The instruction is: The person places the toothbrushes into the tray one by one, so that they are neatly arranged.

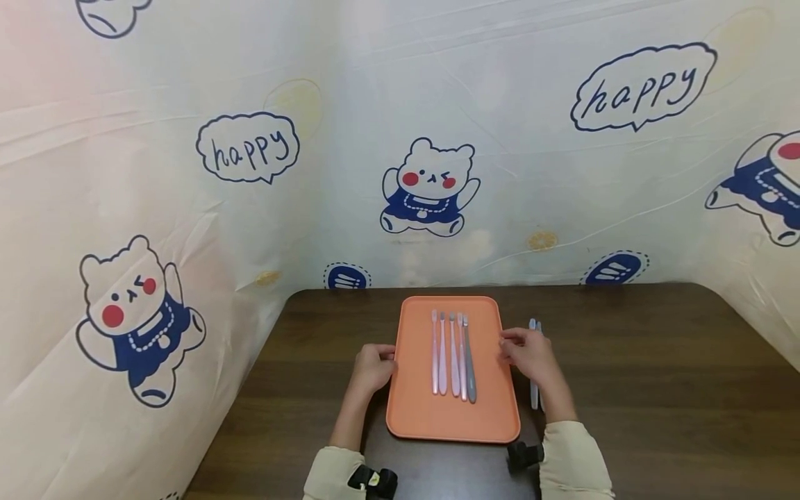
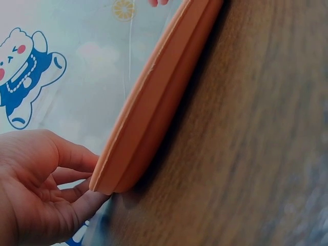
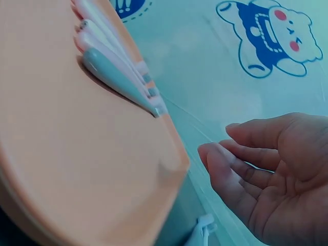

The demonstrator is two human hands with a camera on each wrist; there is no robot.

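An orange tray lies on the table, with several toothbrushes side by side on it, pink ones and a grey one at the right. Its left rim is pinched between the thumb and fingers of my left hand, seen close up in the left wrist view. Over by the tray's right edge is my right hand. The right wrist view shows that hand with loosely bent fingers, a gap from the rim, and nothing held. Partly hidden beneath it are more toothbrushes on the table.
The dark wooden table extends to both sides of the tray. A pale curtain printed with bears and "happy" bubbles hangs behind and at the sides. Black straps with small devices sit at both wrists.
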